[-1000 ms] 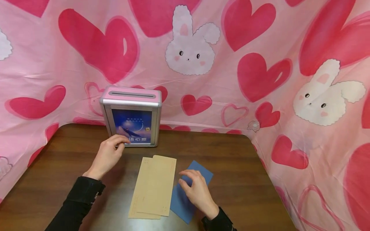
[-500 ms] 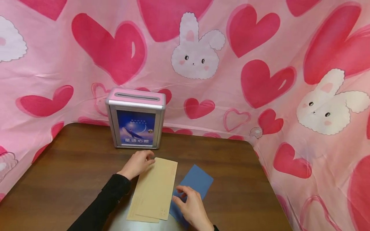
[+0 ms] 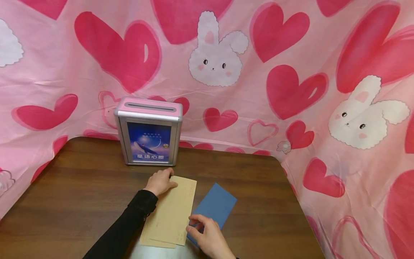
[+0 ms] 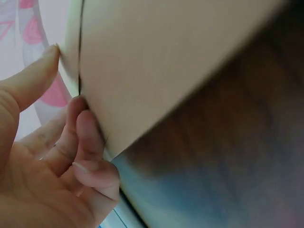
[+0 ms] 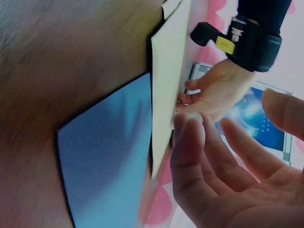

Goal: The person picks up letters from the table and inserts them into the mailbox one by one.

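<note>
Two overlapping cream envelopes lie lengthwise on the table: the upper envelope [image 3: 176, 212] covers most of the lower envelope [image 3: 158, 244]. At their far left corner is my left hand [image 3: 160, 182]; in the left wrist view its fingertips [image 4: 88, 126] meet the paper's edge, while the thumb stands apart from them. My right hand [image 3: 208, 235] hovers with loosely bent fingers beside the upper envelope's right edge, holding nothing. Partly beneath that hand, a blue paper rectangle [image 3: 218, 205] lies slantwise, reaching the cream envelopes' right side.
A silver-framed box [image 3: 148, 142] with a pink slotted top stands behind the envelopes, a whale picture on its front. Pink cloth [image 3: 226, 97] with hearts and rabbits hangs around the brown wooden table [image 3: 258, 201].
From in front of the box, my left hand has come right and down to the envelopes' far left corner. My right hand has shifted slightly left and nearer to me, towards the envelopes' edge.
</note>
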{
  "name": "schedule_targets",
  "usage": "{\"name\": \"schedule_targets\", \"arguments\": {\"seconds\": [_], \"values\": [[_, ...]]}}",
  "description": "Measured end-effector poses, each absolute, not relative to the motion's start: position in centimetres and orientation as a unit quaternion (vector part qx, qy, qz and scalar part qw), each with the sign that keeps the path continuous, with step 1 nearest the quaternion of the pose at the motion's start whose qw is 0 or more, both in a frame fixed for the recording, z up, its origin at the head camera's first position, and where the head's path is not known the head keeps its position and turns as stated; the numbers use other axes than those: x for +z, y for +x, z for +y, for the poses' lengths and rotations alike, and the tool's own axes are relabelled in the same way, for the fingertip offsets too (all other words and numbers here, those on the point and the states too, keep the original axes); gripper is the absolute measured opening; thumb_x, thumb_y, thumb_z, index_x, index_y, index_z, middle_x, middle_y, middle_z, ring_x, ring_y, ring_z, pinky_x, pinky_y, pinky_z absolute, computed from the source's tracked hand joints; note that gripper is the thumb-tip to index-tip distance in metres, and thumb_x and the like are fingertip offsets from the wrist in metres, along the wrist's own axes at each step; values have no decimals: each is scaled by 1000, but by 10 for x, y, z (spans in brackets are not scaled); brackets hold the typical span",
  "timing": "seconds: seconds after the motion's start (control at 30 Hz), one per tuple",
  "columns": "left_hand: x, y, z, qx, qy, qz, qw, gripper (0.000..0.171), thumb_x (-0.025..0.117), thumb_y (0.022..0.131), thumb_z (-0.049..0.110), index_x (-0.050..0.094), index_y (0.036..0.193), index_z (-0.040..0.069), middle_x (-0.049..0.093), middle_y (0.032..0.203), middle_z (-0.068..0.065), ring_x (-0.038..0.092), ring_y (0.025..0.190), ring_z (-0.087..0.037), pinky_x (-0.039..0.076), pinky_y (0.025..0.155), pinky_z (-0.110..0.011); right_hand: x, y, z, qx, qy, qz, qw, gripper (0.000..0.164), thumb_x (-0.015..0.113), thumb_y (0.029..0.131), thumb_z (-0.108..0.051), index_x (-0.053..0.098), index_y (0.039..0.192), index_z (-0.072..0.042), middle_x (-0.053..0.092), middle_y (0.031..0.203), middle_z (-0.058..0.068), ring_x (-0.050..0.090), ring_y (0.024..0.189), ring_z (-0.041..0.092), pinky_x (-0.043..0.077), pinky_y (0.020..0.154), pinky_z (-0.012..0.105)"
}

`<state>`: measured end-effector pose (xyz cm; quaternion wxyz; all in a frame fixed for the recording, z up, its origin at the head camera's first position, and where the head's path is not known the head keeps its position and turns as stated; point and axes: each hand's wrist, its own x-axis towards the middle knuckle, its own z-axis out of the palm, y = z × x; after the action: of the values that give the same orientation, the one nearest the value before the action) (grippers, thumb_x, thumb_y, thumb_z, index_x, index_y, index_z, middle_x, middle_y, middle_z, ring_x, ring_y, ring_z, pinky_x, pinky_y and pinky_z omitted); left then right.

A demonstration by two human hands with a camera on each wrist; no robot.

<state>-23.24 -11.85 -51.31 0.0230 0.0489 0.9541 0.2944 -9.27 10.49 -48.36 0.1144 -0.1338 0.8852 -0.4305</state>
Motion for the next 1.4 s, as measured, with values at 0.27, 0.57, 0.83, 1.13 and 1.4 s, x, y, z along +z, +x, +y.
{"name": "schedule_targets", "arguments": {"seconds": [0.27,0.57,0.83,1.13,1.4], "values": [[-516,-235,-117,321,65,945,-3,25,75,76,13,52,83,7,50,70,-5,49,63,-24,36,54,-35,-487,-90,108,-454,-149,871,112,35,66,88,-24,66,115,-2,70,98,8,63,78,9,52,65,28],[-492,-232,-120,426,137,894,-1,11,69,84,7,59,86,6,60,71,-3,50,61,-16,40,55,-30,-485,-98,116,-450,-120,879,103,43,66,88,-26,60,125,-5,64,114,15,62,91,24,54,69,38],[-462,-214,-120,507,148,849,28,8,66,88,8,66,96,7,71,84,-8,64,72,-15,59,64,-42,-487,-103,115,-465,-80,876,102,48,68,85,-22,52,125,0,64,117,22,63,97,30,56,75,48],[-435,-200,-122,570,178,801,41,15,63,91,17,65,102,7,71,92,-10,66,78,-18,57,73,-45,-490,-107,120,-549,-55,822,142,58,69,84,-14,44,132,5,74,95,15,69,79,17,59,63,39],[-413,-192,-130,601,218,768,47,23,64,90,26,65,104,8,69,97,-12,66,87,-20,55,81,-49,-489,-110,124,-520,-89,841,120,14,64,89,-15,73,95,-5,69,65,15,58,49,17,42,43,19]]}}
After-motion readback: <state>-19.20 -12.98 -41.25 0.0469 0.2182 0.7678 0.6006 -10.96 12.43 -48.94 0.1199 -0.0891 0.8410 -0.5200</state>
